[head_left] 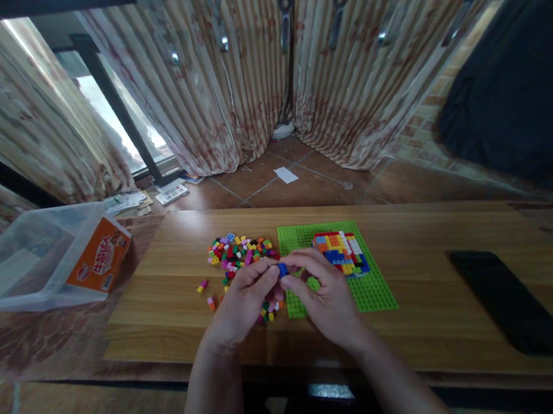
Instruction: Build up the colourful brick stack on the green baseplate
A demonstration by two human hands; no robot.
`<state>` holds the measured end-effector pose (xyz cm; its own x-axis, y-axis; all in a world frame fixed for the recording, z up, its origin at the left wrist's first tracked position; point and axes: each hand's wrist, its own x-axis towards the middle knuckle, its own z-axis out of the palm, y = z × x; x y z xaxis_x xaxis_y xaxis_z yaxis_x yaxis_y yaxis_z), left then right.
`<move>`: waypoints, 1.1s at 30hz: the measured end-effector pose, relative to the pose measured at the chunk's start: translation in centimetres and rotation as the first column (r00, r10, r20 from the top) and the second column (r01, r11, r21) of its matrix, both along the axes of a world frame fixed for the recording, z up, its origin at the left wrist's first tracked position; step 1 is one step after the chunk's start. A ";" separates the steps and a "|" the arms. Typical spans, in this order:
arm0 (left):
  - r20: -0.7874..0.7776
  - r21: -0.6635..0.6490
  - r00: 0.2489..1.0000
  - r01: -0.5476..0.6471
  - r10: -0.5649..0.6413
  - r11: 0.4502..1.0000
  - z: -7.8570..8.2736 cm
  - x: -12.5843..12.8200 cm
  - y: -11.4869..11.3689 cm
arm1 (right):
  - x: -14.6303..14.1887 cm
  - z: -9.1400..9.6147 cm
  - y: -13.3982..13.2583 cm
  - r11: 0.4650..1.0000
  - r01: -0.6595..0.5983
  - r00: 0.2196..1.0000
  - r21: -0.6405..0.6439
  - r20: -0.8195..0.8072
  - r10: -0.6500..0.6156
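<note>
A small blue toy brick (283, 270) is pinched between the fingertips of my left hand (247, 299) and my right hand (325, 295). Both hands are closed on it, close together above the left edge of a green studded baseplate (371, 295). A block of red, orange, yellow, white and blue bricks (340, 253) stands on the baseplate, just beyond my right hand. Beside and partly behind my left hand lies a loose heap of colourful bricks (231, 247). My hands hide part of the heap and of the baseplate.
The wooden board (148, 310) carries all of this. A dark phone-like slab (513, 302) lies on its right side. To the left stands a clear plastic bin (26, 264) with an orange label. Striped curtains (202, 95) hang behind, and papers (171, 193) lie on the floor.
</note>
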<state>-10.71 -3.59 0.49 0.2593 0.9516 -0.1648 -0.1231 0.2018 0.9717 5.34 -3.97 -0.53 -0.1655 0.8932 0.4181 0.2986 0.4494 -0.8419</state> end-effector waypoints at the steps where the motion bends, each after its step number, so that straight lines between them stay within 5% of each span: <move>1: 0.009 0.002 1.000 -0.021 0.021 1.000 -0.1 0.5 0.1 | 0.7 0.1 0.1 0.998 0.050 0.997 0.030 0.057 -0.052; 5: -0.004 0.012 0.998 -0.068 0.068 0.998 -0.1 2.4 0.3 | 3.7 -0.1 0.6 0.955 0.226 0.919 0.191 0.285 -0.274; 11: -0.146 0.120 0.989 0.036 -0.019 0.992 -0.6 4.8 0.2 | 5.0 -1.3 1.3 0.933 0.260 0.822 0.248 0.451 -0.349; 19: -0.186 0.196 0.977 0.144 -0.107 0.970 0.0 6.0 0.0 | 4.7 -1.1 1.3 0.913 0.321 0.813 0.250 0.421 -0.402; 25: -0.183 0.204 0.971 0.189 -0.152 0.961 -1.5 6.5 -0.2 | 4.7 -1.3 1.4 0.920 0.324 0.813 0.220 0.433 -0.390; 33: -0.253 0.176 0.951 0.223 -0.175 0.959 -1.7 6.6 -0.4 | 5.2 -1.2 1.2 0.923 0.361 0.886 0.129 0.263 -0.383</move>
